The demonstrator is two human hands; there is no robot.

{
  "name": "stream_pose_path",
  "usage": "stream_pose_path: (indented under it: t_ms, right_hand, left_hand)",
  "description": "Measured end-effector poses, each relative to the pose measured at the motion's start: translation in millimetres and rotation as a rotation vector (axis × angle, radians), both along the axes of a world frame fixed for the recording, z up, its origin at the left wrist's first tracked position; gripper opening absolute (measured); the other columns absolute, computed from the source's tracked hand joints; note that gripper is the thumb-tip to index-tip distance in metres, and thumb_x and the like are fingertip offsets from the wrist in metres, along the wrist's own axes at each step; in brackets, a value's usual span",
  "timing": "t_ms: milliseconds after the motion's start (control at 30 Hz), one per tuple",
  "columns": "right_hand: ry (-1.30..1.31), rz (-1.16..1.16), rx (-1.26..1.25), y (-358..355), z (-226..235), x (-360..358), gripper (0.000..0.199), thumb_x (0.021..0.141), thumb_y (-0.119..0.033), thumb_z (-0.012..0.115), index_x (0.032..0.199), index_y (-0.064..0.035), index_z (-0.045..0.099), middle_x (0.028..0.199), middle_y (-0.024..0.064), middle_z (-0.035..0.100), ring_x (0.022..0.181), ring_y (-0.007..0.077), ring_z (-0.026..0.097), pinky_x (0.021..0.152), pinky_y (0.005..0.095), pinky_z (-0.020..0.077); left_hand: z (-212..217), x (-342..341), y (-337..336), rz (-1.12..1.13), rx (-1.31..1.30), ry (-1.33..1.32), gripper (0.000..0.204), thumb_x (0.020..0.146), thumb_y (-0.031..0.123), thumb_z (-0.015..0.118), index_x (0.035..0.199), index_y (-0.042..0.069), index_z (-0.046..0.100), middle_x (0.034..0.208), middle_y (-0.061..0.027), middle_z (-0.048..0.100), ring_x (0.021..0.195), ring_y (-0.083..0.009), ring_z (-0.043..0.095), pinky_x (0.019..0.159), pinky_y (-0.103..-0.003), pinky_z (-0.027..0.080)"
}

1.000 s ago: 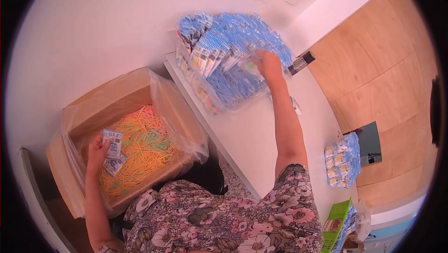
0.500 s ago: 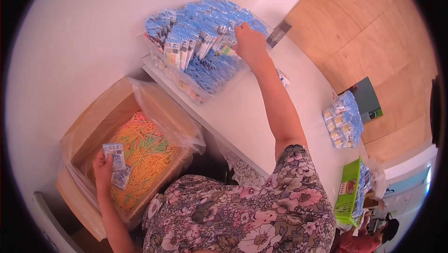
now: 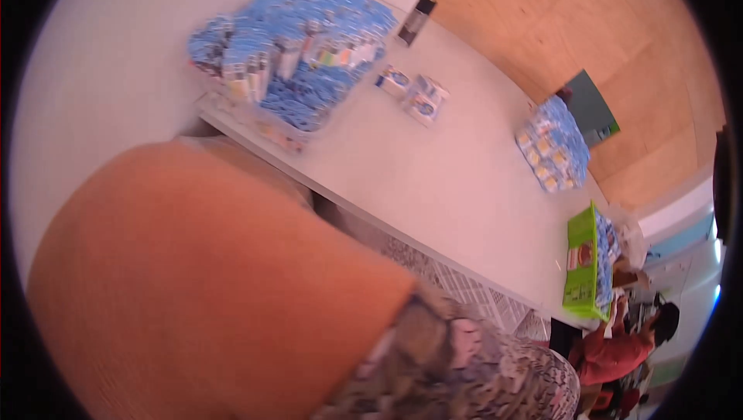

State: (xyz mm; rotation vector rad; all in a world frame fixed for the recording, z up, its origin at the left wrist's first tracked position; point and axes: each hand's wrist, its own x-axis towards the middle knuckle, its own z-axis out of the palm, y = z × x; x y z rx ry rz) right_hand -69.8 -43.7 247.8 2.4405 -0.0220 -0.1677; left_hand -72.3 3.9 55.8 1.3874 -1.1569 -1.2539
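Observation:
A bare arm of mine [image 3: 193, 288], very close to the camera and blurred, fills the lower left; its flowered sleeve [image 3: 449, 358] shows at the bottom. Neither hand can be seen. On the white table [image 3: 441, 180] stands a clear tray heaped with blue packets [image 3: 294, 56]. Two small blue-and-white packets [image 3: 395, 79] [image 3: 424, 99] lie loose just right of the heap. The cardboard box with the orange contents is hidden behind my arm.
A dark flat device [image 3: 416, 20] lies at the table's far edge. A second, smaller pile of blue packets [image 3: 553, 145] sits further right, with a green box [image 3: 582, 261] near the table's end. Another person in red [image 3: 619, 350] is at the lower right.
My right hand has left the blue heap and gone out of sight. An arm has swung up in front of the camera, covering the cardboard box and my left hand. The view turned right.

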Motion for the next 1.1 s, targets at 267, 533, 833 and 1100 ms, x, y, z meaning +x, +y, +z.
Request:
stream_pose_path:
  t_ms: [267, 533, 833, 1100]
  right_hand:
    - [-0.138, 0.138, 0.484, -62, 83, -72, 0.039, 0.078, -0.040, 0.059, 0.095, -0.0053, 0.061, 0.093, 0.0125, 0.062, 0.090, 0.0236, 0.057, 0.073, 0.0414, 0.0431]
    - [0.062, -0.417, 0.955, -98, -53, -14, 0.042, 0.073, -0.043, 0.063, 0.080, -0.0016, 0.060, 0.076, 0.0161, 0.061, 0.072, 0.0314, 0.057, 0.065, 0.0420, 0.0442]
    - [-0.334, -0.561, 1.339, -102, -152, -51, 0.022, 0.080, -0.021, 0.062, 0.074, 0.0002, 0.060, 0.057, 0.0098, 0.053, 0.052, 0.0143, 0.046, 0.050, 0.0300, 0.0376]
    - [-0.619, -0.563, 1.436, -73, -169, -66, 0.013, 0.082, -0.011, 0.062, 0.082, 0.0009, 0.060, 0.061, 0.0091, 0.054, 0.053, 0.0128, 0.048, 0.052, 0.0292, 0.0399]
  left_hand:
    - [-67, 50, -8, 0.105, -0.126, -0.014, 0.028, 0.094, 0.022, 0.049, 0.111, 0.001, 0.059, 0.102, -0.0058, 0.064, 0.087, -0.0143, 0.060, 0.077, -0.031, 0.048]
    - [-52, 75, 1, 0.228, 0.001, 0.364, 0.019, 0.093, 0.013, 0.053, 0.105, 0.001, 0.061, 0.089, 0.0017, 0.064, 0.076, -0.0043, 0.056, 0.069, -0.021, 0.046]
    - [-53, 85, -10, 0.226, -0.059, 0.397, 0.021, 0.094, 0.016, 0.051, 0.106, 0.003, 0.061, 0.091, 0.0023, 0.064, 0.079, -0.0039, 0.056, 0.073, -0.022, 0.047]
    - [-51, 91, -8, 0.195, -0.127, 0.224, 0.017, 0.091, 0.013, 0.057, 0.097, 0.000, 0.065, 0.081, 0.0034, 0.063, 0.072, -0.0022, 0.053, 0.066, -0.020, 0.045]
